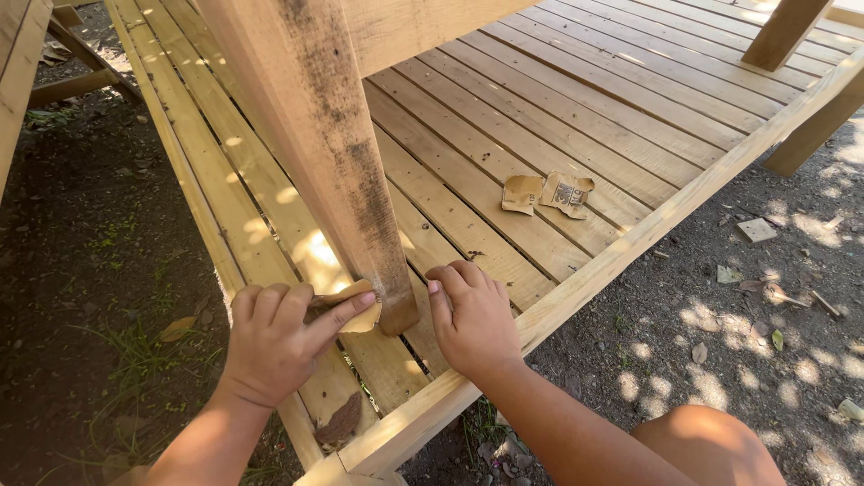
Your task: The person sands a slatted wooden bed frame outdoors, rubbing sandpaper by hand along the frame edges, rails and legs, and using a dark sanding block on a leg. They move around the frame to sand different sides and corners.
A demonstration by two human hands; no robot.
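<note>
Outdoors, left hand [274, 337] presses a folded sandpaper piece [353, 308] against the base of a stained wooden post [328, 153], while right hand [470, 317] rests, fingers curled and empty, on the plank deck [540, 117] beside it.

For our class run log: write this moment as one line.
left hand: presses sandpaper piece on post base | right hand: rests on deck boards | spare sandpaper scraps: lying on deck

Sharp, dappled sunlight through shade
</note>
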